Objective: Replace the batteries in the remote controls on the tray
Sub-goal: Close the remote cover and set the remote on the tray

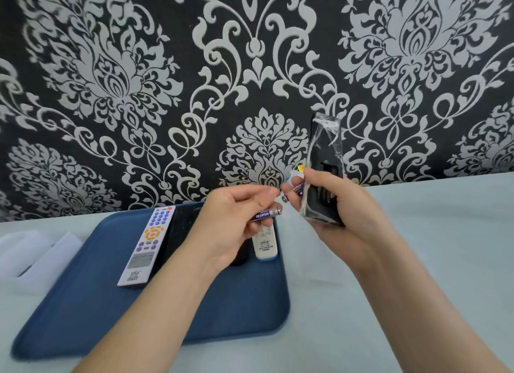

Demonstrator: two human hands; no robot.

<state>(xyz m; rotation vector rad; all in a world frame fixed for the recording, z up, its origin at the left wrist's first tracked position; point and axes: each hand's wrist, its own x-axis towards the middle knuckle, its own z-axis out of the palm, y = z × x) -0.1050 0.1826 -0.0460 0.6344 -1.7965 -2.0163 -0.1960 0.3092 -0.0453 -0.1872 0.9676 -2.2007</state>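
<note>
battery (266,214) sat pinched in the left hand (230,222); the right hand (333,206) gripped a plastic-wrapped black remote (324,161).

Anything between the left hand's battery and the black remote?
Yes. A second battery held by the right hand lies between the left hand with its battery and the black remote; clear plastic wrap also surrounds the remote.

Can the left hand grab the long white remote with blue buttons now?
Probably yes: the long white remote lies uncovered on the blue tray beside the left hand. But that hand pinches a purple battery, so gripping looks awkward.
</note>
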